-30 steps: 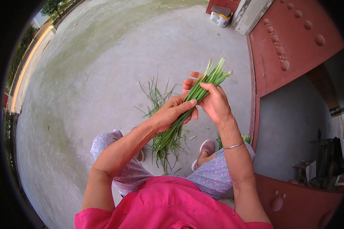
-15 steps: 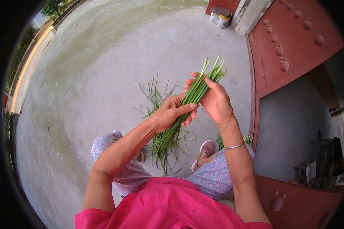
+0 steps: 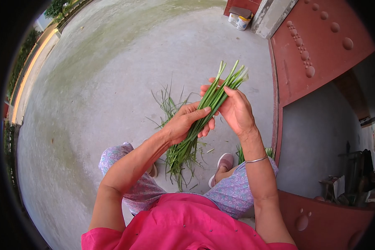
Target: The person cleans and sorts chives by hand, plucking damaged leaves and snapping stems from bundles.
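A bunch of long green chives point(image 3: 214, 98) slants up in front of me, pale cut ends at the top right and leafy ends hanging down between my knees. My left hand point(image 3: 186, 121) is closed round its middle, thumb pressed across the stems. Nearer the pale ends, my right hand point(image 3: 236, 109) holds the bunch too, its thumb on the front and its fingertips showing past the far side. A metal bangle point(image 3: 256, 159) circles my right wrist.
Loose thin leaves point(image 3: 167, 104) lie on the concrete floor point(image 3: 112, 83) behind and below the bunch. More green stalks point(image 3: 269, 153) sit beside my right knee. A red door point(image 3: 321, 46) stands to the right, and small tubs point(image 3: 240, 21) are by the far wall.
My left thumb has shifted slightly up along the stems. The pale ends have moved a little and spread slightly. My right hand has barely moved.
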{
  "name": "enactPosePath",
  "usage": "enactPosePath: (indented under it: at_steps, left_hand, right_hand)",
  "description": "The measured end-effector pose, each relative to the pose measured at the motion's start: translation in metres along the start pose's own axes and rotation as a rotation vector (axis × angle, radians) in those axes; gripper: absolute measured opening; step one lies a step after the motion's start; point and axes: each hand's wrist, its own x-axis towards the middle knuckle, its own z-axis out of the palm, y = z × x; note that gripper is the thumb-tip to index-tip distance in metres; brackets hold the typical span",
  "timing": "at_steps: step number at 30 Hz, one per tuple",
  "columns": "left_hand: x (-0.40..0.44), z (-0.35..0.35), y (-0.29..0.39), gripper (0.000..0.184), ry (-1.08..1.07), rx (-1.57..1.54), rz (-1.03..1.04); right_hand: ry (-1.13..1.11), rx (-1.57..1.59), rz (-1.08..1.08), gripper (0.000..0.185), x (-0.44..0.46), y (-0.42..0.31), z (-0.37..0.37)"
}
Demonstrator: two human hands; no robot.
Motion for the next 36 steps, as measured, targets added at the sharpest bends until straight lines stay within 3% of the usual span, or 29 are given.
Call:
enactPosePath:
  at_steps: [36]
  left_hand:
    - [0.0005, -0.0011, 0.0, 0.022, -0.052, 0.044, 0.066]
  right_hand:
    - [-0.009, -0.023, -0.016, 0.041, -0.0033, 0.0002, -0.0011]
